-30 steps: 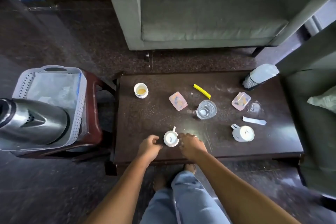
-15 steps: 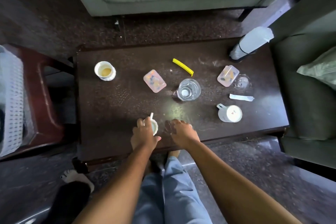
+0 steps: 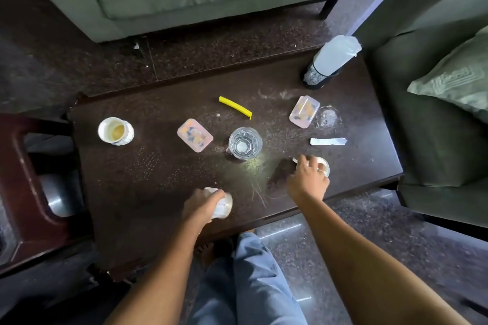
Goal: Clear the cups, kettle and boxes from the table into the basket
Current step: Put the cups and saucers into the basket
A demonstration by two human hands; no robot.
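My left hand grips a small white cup at the near edge of the dark table. My right hand lies over a white mug at the near right, fingers curled on it. A cream cup with tea dregs stands at the far left. Two pink plastic boxes and a clear glass sit mid-table. The basket and kettle are out of view.
A yellow clip and a white paper strip lie on the table; a wrapped bottle stands at its far right corner. A red-brown stool is at the left, grey sofas behind and right. My knee is below the table edge.
My left hand closed around the small white cup. My right hand moved right from beside that cup onto the white mug. The view swung right, dropping the basket and kettle out of frame.
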